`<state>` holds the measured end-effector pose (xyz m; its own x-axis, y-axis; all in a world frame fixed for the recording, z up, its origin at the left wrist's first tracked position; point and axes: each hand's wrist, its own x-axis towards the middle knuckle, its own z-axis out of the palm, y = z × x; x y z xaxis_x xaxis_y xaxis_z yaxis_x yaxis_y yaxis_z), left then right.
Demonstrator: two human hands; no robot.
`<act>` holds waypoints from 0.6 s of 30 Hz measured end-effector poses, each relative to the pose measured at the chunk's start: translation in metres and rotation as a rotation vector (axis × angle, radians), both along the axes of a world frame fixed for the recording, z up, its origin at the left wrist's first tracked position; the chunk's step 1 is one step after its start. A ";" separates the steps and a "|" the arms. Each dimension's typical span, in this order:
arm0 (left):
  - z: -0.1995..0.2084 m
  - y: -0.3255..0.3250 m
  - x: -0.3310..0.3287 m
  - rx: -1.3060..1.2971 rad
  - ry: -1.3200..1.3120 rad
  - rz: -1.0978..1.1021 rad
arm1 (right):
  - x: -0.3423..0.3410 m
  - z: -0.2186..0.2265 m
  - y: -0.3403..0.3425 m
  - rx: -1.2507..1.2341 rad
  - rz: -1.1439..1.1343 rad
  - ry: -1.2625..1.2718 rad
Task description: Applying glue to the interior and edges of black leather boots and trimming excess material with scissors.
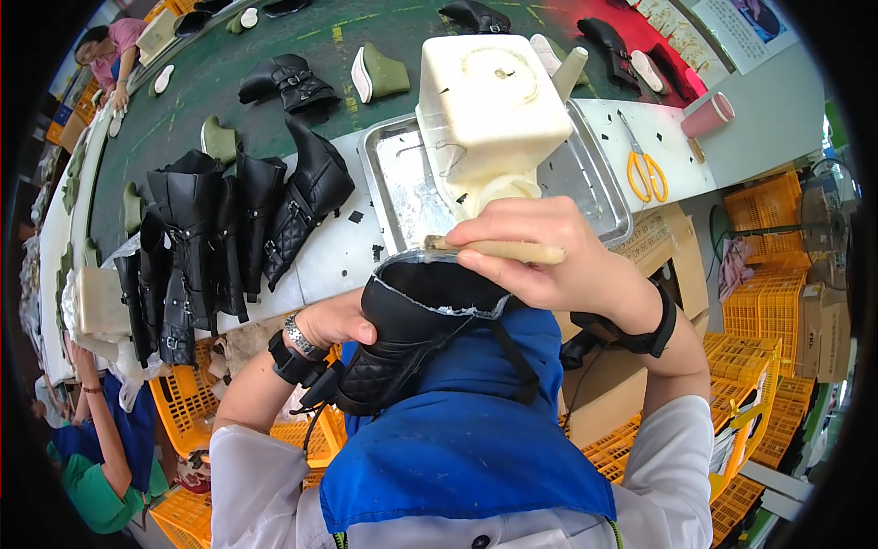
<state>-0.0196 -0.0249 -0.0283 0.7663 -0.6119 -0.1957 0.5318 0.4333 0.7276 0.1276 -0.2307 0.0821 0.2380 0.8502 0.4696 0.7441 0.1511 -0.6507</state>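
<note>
My left hand [334, 322] grips a black quilted boot upper [395, 348] from its left side, thumb on the outside and the other fingers mostly hidden. The upper is tilted over my blue apron [476, 439], its opening facing up with a pale, whitish rim. A small brush with a wooden handle [517, 251] is pinched in my right hand [549, 240], its bristle end at the far rim of the opening. Just beyond, a cream plastic container [494, 110] with a round mouth towards me rests on a metal tray [389, 156].
Black boots [187, 201] stand clustered on the left of the white bench. A green conveyor belt [302, 41] beyond carries more boots and green wedge shoes. Orange-handled scissors [646, 174] and a pink cup [709, 115] lie right. Orange crates [768, 229] flank me; co-workers [110, 457] are left.
</note>
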 end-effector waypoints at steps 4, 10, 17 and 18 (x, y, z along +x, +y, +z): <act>0.018 0.001 -0.004 0.002 0.039 0.083 | 0.010 -0.003 -0.003 0.071 -0.063 0.157; 0.063 0.017 -0.017 1.146 -0.704 0.530 | 0.021 0.008 -0.043 0.260 -0.371 0.655; 0.009 0.032 -0.012 1.638 -1.226 1.147 | -0.011 -0.022 -0.048 0.232 -0.373 0.870; -0.003 0.038 -0.010 1.743 -1.459 1.236 | -0.022 -0.025 -0.046 0.234 -0.381 0.872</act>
<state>-0.0293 0.0130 -0.0310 0.5174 -0.0183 0.8556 -0.2018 -0.9742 0.1012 0.1056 -0.2771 0.0573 0.8211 0.5519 0.1458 0.0423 0.1958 -0.9797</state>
